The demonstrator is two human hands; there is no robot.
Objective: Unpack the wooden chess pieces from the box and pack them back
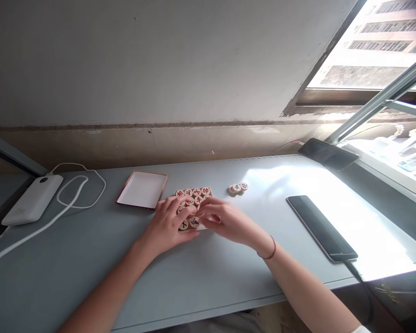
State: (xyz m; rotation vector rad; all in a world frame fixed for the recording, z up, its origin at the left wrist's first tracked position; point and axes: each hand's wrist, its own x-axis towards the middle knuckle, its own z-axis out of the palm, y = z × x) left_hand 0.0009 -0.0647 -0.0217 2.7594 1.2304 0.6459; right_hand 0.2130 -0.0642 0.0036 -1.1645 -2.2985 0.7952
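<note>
Overlapping box (201,227) edge: left hand (167,223)

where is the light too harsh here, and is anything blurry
Head view: sunlight bleaches the desk beside the flat phone; head view: the window is partly overexposed, the wall dim; head view: the fingertips of the right hand look slightly blurred.
</note>
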